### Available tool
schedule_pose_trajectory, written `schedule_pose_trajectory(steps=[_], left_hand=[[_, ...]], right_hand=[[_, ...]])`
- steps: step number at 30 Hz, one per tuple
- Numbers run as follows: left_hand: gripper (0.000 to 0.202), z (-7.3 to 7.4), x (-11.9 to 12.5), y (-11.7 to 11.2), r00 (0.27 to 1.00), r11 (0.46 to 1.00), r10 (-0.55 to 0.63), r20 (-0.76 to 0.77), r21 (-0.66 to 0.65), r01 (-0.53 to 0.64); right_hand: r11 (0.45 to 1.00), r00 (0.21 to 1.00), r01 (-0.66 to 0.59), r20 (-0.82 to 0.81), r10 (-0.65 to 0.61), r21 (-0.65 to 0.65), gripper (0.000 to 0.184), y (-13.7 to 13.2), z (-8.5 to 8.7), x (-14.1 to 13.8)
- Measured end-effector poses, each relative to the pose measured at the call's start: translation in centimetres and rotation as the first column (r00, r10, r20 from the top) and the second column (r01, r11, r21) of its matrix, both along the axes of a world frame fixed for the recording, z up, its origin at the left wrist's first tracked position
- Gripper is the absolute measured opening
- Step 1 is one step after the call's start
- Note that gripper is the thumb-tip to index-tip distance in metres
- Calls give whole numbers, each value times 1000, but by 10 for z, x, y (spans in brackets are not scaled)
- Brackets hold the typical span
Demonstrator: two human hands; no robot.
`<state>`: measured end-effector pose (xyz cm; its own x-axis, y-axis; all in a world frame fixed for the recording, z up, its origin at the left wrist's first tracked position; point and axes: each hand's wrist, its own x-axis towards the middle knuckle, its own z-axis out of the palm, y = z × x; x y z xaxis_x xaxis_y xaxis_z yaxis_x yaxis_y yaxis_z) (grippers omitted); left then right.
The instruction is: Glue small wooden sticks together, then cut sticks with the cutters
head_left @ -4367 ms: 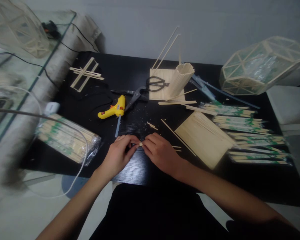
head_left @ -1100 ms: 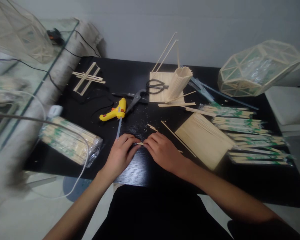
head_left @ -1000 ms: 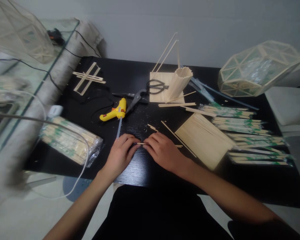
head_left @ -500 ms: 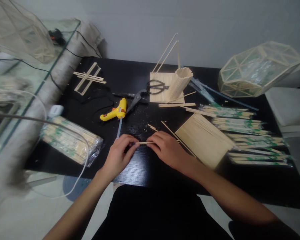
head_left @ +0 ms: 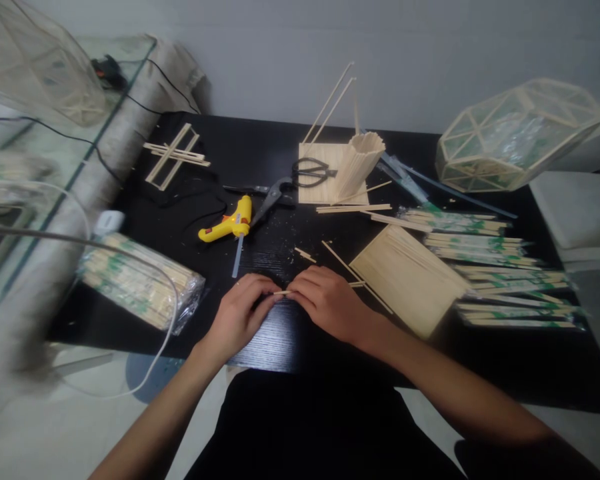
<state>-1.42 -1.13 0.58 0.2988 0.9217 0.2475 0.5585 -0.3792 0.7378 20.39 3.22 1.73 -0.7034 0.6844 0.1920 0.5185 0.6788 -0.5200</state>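
Observation:
Between my two hands, low over the black table (head_left: 273,233), is a thin wooden stick (head_left: 282,293). The fingers of my left hand (head_left: 243,310) pinch its left end. My right hand (head_left: 330,300) grips the right end, and only a short piece shows between the fingertips. Ahead of my left hand lies a yellow glue gun (head_left: 230,222) with a clear glue stick (head_left: 238,257) poking out of its back. Short stick pieces (head_left: 305,255) lie just beyond my right hand, and a flat panel of joined sticks (head_left: 407,280) sits to its right.
Scissors (head_left: 313,173) lie partly on a stick-built base (head_left: 313,190) bearing a round holder (head_left: 360,163). Wrapped chopstick bundles (head_left: 515,283) are at right, a larger pack (head_left: 140,280) at left. Crossed sticks (head_left: 175,157) lie at back left. A geometric frame (head_left: 520,137) stands at right.
My right hand has slid left, closer to my left hand, so less of the stick shows between them. My left hand has dropped slightly, baring more of the glue stick's end.

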Motion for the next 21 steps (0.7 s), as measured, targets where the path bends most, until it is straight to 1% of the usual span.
schedule_pose_trajectory(steps=[3,10,15,17,21], left_hand=[[8,1,0,0,1000,1000,-6,2,29,6],[10,0,-1,0,1000,997,26,13,69,-27],[12,-2,0,1,998,994,60,28,92,-62],[13,-3,0,1,998,993,57,27,103,-60],[13,-3,1,1,1000,992,30,9,119,-31]], right_hand=[[1000,1000,5,-7,-4,29,27,-1,0,0],[998,994,58,-97,-56,25,16,1,0,4],[993,987,113,-122,-109,19,14,4,0,8],[995,986,95,-141,-93,8,16,4,1,8],[1000,991,7,-130,-6,10,18,3,4,6]])
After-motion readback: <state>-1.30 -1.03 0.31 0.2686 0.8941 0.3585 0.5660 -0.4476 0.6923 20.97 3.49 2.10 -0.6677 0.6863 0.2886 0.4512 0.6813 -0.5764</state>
